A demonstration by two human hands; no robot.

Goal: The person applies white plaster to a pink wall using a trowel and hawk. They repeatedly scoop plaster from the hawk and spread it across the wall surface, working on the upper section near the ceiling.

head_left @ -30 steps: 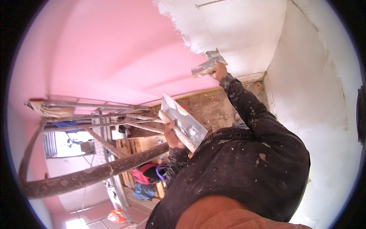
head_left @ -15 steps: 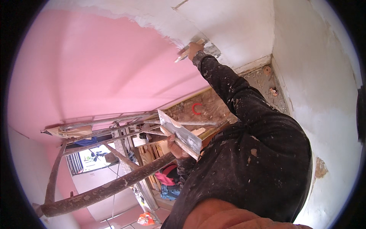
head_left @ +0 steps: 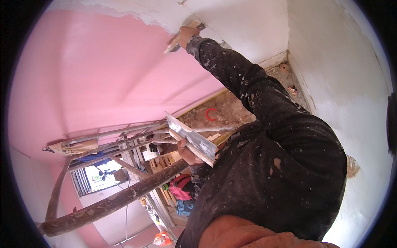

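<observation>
A trowel [head_left: 172,44] is gripped by the tightly curled right hand [head_left: 189,35] at the wall [head_left: 107,62], where pink meets white, while a flat metal plate [head_left: 193,136] is held by its pale side in the curled left hand [head_left: 188,154], near the dark shirt [head_left: 273,173].

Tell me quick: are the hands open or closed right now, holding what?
Left hand: closed, holding a rectangular plastering trowel.
Right hand: closed, holding a second plastering trowel.

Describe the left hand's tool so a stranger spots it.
Find the big pink wall, then, lower in view, the left hand. It grips a grey trowel with a pale strip; its shiny face shows, unlike the tool in the right hand, up at the wall.
</observation>
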